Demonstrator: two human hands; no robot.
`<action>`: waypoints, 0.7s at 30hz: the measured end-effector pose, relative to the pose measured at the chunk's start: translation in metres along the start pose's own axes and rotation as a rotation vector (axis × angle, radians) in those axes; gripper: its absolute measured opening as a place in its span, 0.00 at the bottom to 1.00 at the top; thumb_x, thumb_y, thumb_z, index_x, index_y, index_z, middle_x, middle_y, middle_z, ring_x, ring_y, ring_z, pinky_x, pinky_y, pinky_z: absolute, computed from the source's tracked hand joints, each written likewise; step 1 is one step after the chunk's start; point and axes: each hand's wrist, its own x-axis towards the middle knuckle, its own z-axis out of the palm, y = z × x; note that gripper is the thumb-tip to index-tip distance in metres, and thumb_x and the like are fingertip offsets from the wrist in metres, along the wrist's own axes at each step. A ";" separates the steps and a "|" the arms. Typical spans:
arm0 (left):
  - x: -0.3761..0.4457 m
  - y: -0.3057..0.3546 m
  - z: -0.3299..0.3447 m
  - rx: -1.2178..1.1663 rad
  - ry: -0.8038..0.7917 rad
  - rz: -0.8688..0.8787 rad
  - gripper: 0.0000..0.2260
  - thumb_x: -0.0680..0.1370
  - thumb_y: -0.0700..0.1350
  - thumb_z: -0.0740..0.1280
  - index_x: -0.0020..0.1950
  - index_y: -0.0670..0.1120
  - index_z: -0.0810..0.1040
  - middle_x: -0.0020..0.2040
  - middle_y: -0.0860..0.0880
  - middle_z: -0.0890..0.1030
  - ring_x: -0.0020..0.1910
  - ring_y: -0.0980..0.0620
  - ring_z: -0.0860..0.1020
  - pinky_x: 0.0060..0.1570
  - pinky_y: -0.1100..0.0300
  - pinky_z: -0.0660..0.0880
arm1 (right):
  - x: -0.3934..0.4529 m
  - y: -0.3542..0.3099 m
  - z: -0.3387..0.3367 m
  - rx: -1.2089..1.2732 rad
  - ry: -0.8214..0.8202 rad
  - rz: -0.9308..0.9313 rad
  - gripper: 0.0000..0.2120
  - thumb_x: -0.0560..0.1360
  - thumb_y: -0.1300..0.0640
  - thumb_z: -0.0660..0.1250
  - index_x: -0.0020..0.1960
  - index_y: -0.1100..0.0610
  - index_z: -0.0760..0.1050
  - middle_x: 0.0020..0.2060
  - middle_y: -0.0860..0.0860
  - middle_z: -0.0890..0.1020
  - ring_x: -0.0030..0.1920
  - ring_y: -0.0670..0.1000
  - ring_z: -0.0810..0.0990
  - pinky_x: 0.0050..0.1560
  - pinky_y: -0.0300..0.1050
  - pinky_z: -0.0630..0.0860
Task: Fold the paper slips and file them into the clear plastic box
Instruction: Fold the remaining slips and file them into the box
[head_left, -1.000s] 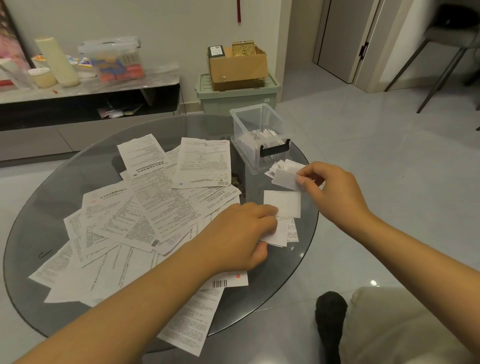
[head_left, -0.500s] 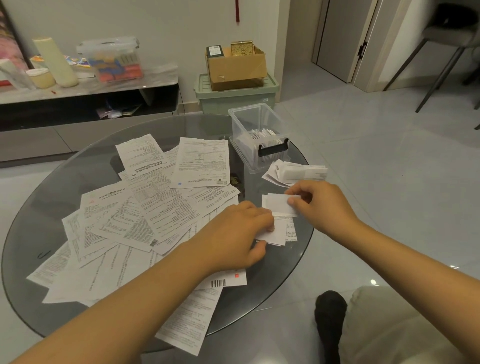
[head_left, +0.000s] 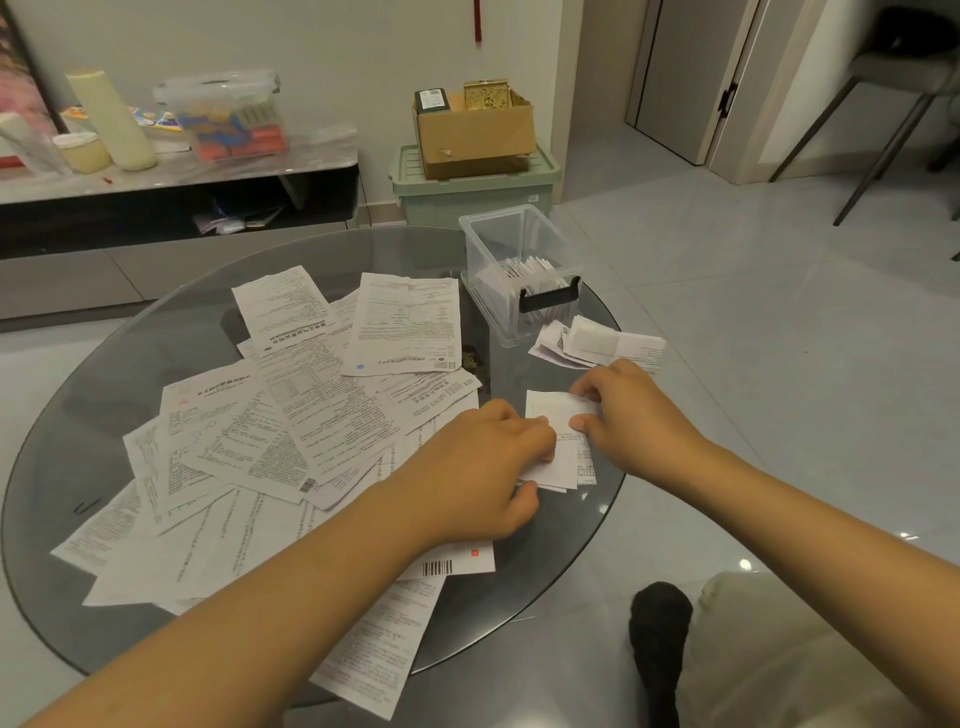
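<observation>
A small white paper slip (head_left: 551, 415) lies on the round glass table (head_left: 130, 353) on top of a few other slips (head_left: 563, 467). My right hand (head_left: 631, 415) pinches its right edge between thumb and fingers. My left hand (head_left: 483, 478) holds the lower slips at their left edge, thumb below and fingers on top. The clear plastic box (head_left: 511, 244) with a black handle stands just beyond, holding several folded slips upright. A small pile of folded slips (head_left: 602, 343) lies in front of the box.
Several large printed sheets (head_left: 291, 415) cover the table's left and middle. Behind stand a low shelf (head_left: 176, 176) with containers, and a green bin (head_left: 467, 192) carrying a cardboard box. My knee and a dark sock (head_left: 660, 623) show at lower right, near the table's edge.
My right hand has come back from the pile by the box, toward me and left, and now pinches the slip lying by my left hand. My left hand has barely moved.
</observation>
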 end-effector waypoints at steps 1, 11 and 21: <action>0.000 0.000 0.000 -0.003 0.002 0.003 0.16 0.72 0.50 0.58 0.57 0.48 0.73 0.58 0.50 0.78 0.57 0.52 0.69 0.51 0.55 0.72 | 0.000 0.000 0.001 0.003 0.002 0.006 0.15 0.75 0.57 0.67 0.60 0.56 0.71 0.59 0.53 0.71 0.59 0.53 0.72 0.56 0.44 0.71; -0.004 0.002 -0.003 0.055 0.117 0.082 0.10 0.71 0.46 0.67 0.49 0.46 0.83 0.46 0.49 0.78 0.44 0.49 0.76 0.38 0.61 0.70 | -0.007 -0.003 -0.010 0.222 0.196 -0.092 0.03 0.76 0.56 0.65 0.44 0.51 0.71 0.34 0.46 0.74 0.36 0.47 0.73 0.33 0.38 0.66; -0.006 0.002 -0.002 0.043 0.224 0.116 0.05 0.66 0.44 0.76 0.37 0.47 0.81 0.34 0.50 0.78 0.34 0.48 0.76 0.33 0.56 0.74 | -0.016 -0.005 -0.007 0.179 -0.157 -0.063 0.12 0.74 0.56 0.67 0.58 0.53 0.79 0.41 0.48 0.80 0.36 0.42 0.74 0.34 0.31 0.67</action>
